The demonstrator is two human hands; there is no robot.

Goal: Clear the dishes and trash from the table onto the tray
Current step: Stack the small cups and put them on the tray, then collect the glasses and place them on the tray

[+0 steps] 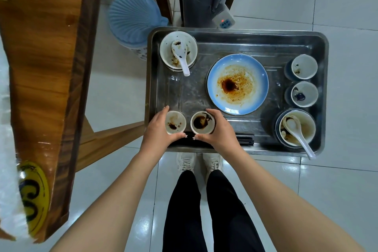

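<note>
- At the near left corner of the rectangular steel tray (235, 30), the left hand (156, 129) grips a small white stained cup (175, 122), and the right hand (222, 132) grips a small white cup of dark sauce (203, 122).
- Whether the cups touch the tray yet, I cannot tell.
- Keep both level, the sauce one especially.
- Set them on bare metal, off the black chopsticks (244, 139) and beside the round blue plate (237, 84).

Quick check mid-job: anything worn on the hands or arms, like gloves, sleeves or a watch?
No gloves on the left hand or right hand. Both forearms are bare up to the frame edge, with no sleeve, watch or bracelet showing. The thumbnails look long, with pale decorated polish.
</note>
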